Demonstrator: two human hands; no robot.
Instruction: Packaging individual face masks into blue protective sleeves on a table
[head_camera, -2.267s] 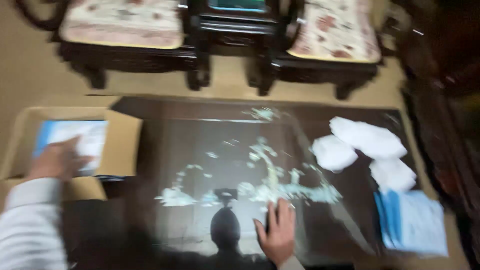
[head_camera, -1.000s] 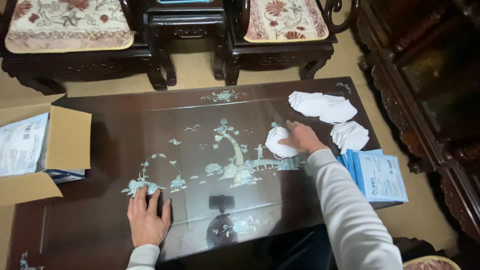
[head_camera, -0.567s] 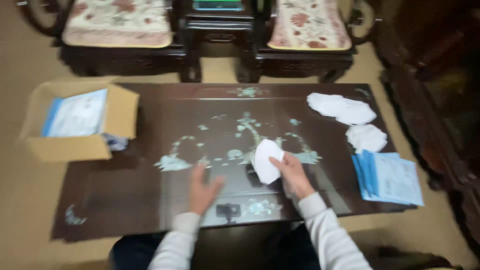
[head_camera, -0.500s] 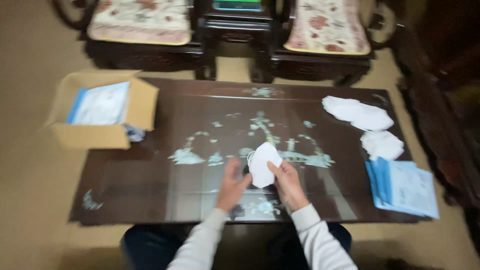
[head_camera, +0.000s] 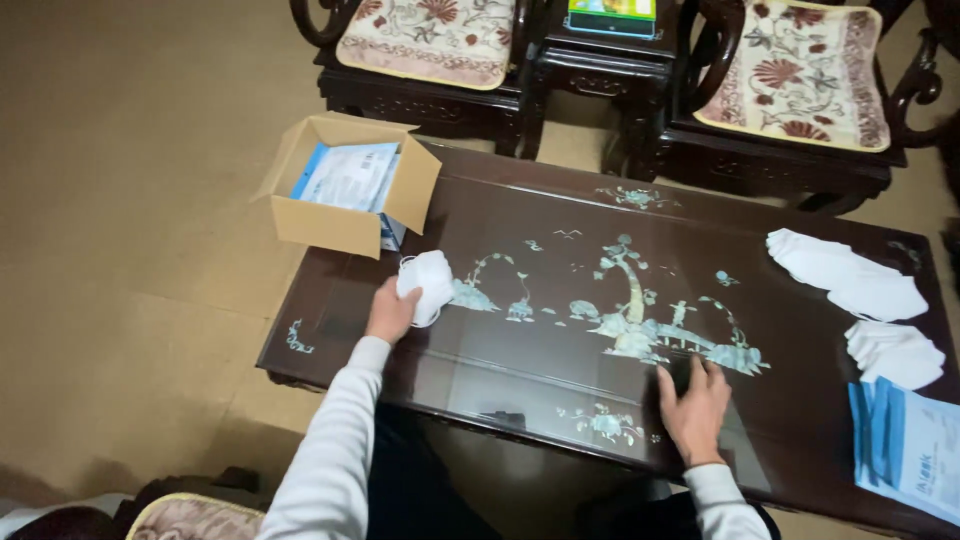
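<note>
My left hand grips a folded white face mask just above the left part of the dark inlaid table, close to an open cardboard box that holds blue-and-white packets. My right hand lies flat on the table near its front edge, fingers spread, holding nothing. Two heaps of white masks lie at the table's right end, next to a stack of blue-and-white packets.
Two dark carved chairs with patterned cushions stand beyond the table, with a small side table between them. Tan floor spreads out to the left. A cushion edge shows at the bottom left.
The mask went from my right hand at the table's middle into my left hand, which carried it left toward the box. My right hand dropped flat onto the table.
</note>
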